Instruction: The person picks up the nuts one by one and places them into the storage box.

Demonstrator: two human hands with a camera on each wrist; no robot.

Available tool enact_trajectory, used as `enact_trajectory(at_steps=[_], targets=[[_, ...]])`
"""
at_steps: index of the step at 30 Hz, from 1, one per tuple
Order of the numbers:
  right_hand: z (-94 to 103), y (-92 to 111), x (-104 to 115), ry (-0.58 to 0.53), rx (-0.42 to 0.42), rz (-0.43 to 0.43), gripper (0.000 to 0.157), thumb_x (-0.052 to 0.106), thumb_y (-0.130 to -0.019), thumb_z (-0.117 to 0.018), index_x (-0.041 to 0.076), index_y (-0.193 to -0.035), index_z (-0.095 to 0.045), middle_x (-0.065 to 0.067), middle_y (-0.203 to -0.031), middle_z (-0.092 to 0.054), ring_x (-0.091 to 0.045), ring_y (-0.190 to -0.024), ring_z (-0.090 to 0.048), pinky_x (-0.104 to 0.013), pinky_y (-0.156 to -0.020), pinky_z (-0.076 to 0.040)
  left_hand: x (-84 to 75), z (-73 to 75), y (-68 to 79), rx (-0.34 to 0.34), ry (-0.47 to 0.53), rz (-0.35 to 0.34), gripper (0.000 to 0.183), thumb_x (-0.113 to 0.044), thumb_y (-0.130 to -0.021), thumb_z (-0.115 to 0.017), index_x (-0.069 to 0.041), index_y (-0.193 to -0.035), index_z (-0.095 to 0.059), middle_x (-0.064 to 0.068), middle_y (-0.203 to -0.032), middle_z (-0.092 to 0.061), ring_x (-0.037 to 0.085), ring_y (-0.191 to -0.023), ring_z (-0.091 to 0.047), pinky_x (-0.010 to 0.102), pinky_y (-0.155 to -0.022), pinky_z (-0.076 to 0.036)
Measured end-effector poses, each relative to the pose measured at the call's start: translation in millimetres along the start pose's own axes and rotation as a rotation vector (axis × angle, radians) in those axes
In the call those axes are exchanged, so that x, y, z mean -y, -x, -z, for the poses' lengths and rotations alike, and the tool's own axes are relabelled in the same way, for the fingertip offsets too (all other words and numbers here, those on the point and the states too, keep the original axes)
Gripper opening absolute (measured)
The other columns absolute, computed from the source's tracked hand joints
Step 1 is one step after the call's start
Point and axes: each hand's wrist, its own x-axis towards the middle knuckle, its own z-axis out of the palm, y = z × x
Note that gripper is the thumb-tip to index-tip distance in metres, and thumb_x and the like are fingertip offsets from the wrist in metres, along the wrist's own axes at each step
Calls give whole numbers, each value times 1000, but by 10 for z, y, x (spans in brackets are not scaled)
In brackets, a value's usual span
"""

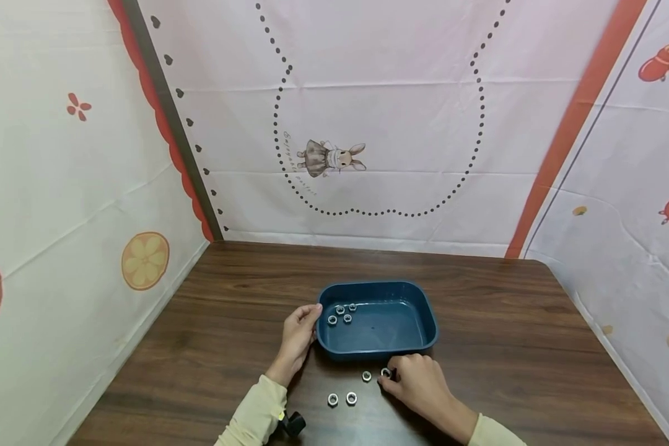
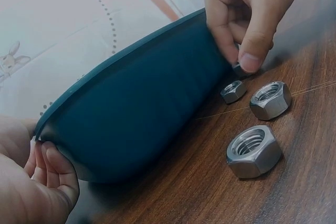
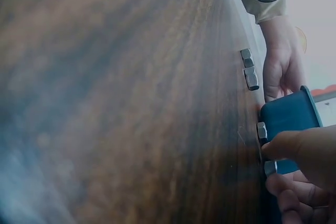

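Observation:
A dark blue plastic bin (image 1: 376,355) stands on the wooden table. My left hand (image 1: 299,337) grips its left rim, the thumb at the top edge and the curled fingers against the outer wall, as the left wrist view shows. In front of the bin, my right hand (image 1: 420,381) pinches a steel hex nut (image 1: 386,372) between thumb and fingers, low at the table. Just left of it lies another nut (image 1: 366,376). Two more, a left nut (image 1: 332,400) and a right nut (image 1: 351,399), sit nearer the front.
Several hex nuts (image 1: 340,310) lie in the left part of the bin. The brown table (image 1: 228,297) reaches back to a printed white cloth (image 1: 401,155), with cloth walls on both sides. A black device (image 1: 294,424) is strapped to the left wrist.

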Motion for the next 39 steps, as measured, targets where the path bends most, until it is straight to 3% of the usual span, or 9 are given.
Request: enact_trajectory(at_steps=[6, 10, 19, 24, 28, 32, 39], targets=[[27, 13, 16, -26, 0, 9, 24, 33, -79, -85, 25, -66, -66, 18, -52, -48, 2, -46, -41, -22, -42, -33, 8, -12, -2, -1, 5, -10, 41, -29, -101, -68, 5, -123, -61, -3, -83, -64, 6, -69, -55, 19, -56, -46], [69, 19, 27, -30, 5, 2, 25, 34, -80, -85, 26, -67, -65, 19, -52, -45, 2, -47, -38, -22, -43, -31, 7, -18, -8, -12, 6, -11, 39, -27, -100, -69, 5, -120, -62, -3, -81, -63, 6, -67, -54, 18, -55, -45], [281, 27, 77, -98, -16, 36, 20, 37, -81, -84, 25, -72, -70, 24, -57, -50, 7, -52, -43, -21, -48, -37, -1, -18, -10, -20, 4, -17, 35, -28, -99, -71, 2, -116, -64, -2, -81, -64, 7, -67, -54, 19, -56, -45], [438, 10, 132, -119, -49, 78, 29, 34, -82, -84, 28, -65, -62, 25, -54, -45, 7, -49, -38, -19, -46, -34, 2, -9, -18, -18, 8, -16, 33, -27, -99, -71, 1, -115, -64, -2, -82, -63, 6, -66, -54, 19, -56, -45], [547, -44, 171, -155, -66, 105, 31, 30, -83, -84, 30, -63, -61, 25, -52, -45, 8, -46, -36, -17, -44, -33, 0, -6, -29, -20, 15, -17, 33, -26, -99, -71, 1, -115, -64, -2, -82, -63, 6, -65, -54, 19, -56, -45], [623, -137, 189, -159, -85, 145, 17, 30, -83, -84, 26, -72, -72, 24, -55, -51, 10, -49, -40, -17, -47, -36, -9, -5, -35, -25, 17, -18, 34, -25, -99, -71, 3, -116, -63, -2, -82, -64, 6, -65, -54, 18, -56, -45], [779, -304, 168, -192, -54, 174, 12, 30, -85, -83, 19, -81, -78, 19, -60, -59, 9, -51, -45, -18, -51, -42, -10, -16, -23, -23, 20, -4, 32, -25, -98, -71, 1, -115, -64, -2, -83, -64, 7, -67, -54, 19, -57, -46]])
